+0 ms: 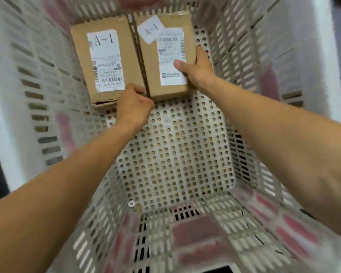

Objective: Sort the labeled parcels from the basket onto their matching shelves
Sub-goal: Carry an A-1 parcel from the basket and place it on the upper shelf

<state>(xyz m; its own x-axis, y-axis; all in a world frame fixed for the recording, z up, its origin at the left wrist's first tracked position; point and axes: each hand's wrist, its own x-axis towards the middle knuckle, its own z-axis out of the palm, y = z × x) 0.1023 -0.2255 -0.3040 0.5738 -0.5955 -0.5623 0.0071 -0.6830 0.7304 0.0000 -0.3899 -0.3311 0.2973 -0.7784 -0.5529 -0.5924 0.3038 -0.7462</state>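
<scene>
Two brown cardboard parcels lie side by side at the far end of a white perforated basket (pixel 177 154). The left parcel (pixel 79 56) and the right parcel (pixel 152 71) both carry white labels reading A-1. My left hand (pixel 133 107) grips the near right corner of the left parcel, fingers curled under its edge. My right hand (pixel 197 69) holds the right parcel's near right side, thumb on top of the shipping label and fingers wrapped around the side.
Slotted basket walls (pixel 37 85) rise on all sides around my arms. The basket floor nearer to me holds no parcels. A small white ring (pixel 131 203) lies on the floor near the front wall.
</scene>
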